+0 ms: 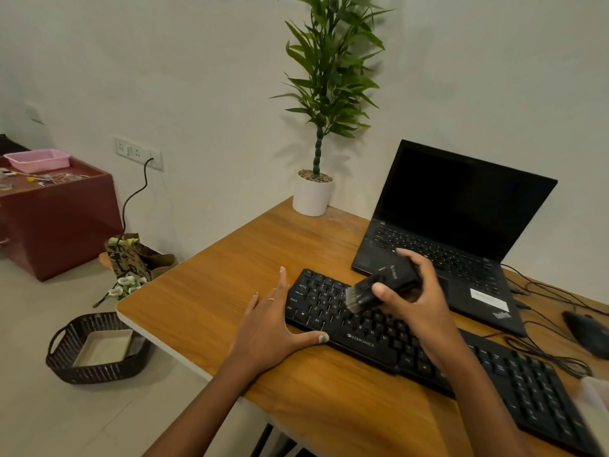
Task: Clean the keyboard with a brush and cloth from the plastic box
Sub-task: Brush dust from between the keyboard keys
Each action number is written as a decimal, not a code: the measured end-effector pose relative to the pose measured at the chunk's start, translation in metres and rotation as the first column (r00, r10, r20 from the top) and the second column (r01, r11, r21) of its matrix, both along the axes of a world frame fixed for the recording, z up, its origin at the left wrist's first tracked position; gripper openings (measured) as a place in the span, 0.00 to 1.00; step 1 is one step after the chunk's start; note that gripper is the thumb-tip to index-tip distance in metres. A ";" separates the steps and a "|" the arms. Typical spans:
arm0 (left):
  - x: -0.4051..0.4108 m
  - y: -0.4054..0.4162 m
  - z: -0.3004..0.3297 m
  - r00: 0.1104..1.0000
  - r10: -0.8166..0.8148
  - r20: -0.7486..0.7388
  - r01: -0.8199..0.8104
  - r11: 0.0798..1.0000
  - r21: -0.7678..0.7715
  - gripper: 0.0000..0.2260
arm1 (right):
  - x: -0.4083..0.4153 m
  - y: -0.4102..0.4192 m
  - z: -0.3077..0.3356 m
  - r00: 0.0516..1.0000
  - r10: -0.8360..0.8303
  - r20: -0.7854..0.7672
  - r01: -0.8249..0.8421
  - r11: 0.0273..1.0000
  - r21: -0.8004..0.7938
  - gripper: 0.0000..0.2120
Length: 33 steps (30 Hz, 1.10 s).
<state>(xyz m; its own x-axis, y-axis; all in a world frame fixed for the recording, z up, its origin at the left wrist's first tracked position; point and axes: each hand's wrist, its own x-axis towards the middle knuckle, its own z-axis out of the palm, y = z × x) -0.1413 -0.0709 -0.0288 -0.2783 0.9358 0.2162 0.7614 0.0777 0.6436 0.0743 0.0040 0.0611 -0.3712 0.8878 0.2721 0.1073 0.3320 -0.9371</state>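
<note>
right hand (417, 301) grips blurred brush (379, 286), bristles on keyboard (362, 338). left hand (270, 328) flat, fingers straight, bracing keyboard's left end. keyboard's right end cut off.

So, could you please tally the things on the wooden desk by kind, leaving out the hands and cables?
Keyboard: 1
Laptop: 1
Brush, held in the right hand: 1
Mouse: 1
Potted plant: 1
Total: 5
A pale object at the right edge is too blurred to name, so it is left out.
</note>
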 end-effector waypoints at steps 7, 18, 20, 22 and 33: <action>0.011 -0.005 0.003 0.971 0.035 -0.238 -0.015 0.996 0.087 0.47 | 0.022 0.001 -0.027 0.929 -0.133 -0.345 0.048 0.968 -0.245 0.34; 0.049 -0.015 0.010 0.919 -0.123 -0.374 0.248 0.918 0.309 0.19 | 0.074 -0.033 -0.031 0.843 -0.229 -0.486 0.045 0.931 -0.361 0.35; 0.065 -0.015 0.010 0.919 -0.156 -0.363 0.265 0.925 0.271 0.21 | 0.086 -0.048 -0.035 0.818 -0.328 -0.473 0.135 0.908 -0.396 0.34; 0.084 -0.011 0.009 0.911 -0.198 -0.361 0.289 0.932 0.218 0.24 | 0.099 -0.064 -0.040 0.783 -0.439 -0.441 0.249 0.871 -0.424 0.33; 0.194 0.018 0.013 0.788 -0.466 -0.403 0.519 0.854 0.028 0.27 | 0.153 -0.115 -0.063 0.724 -0.666 -0.179 0.605 0.739 -0.297 0.30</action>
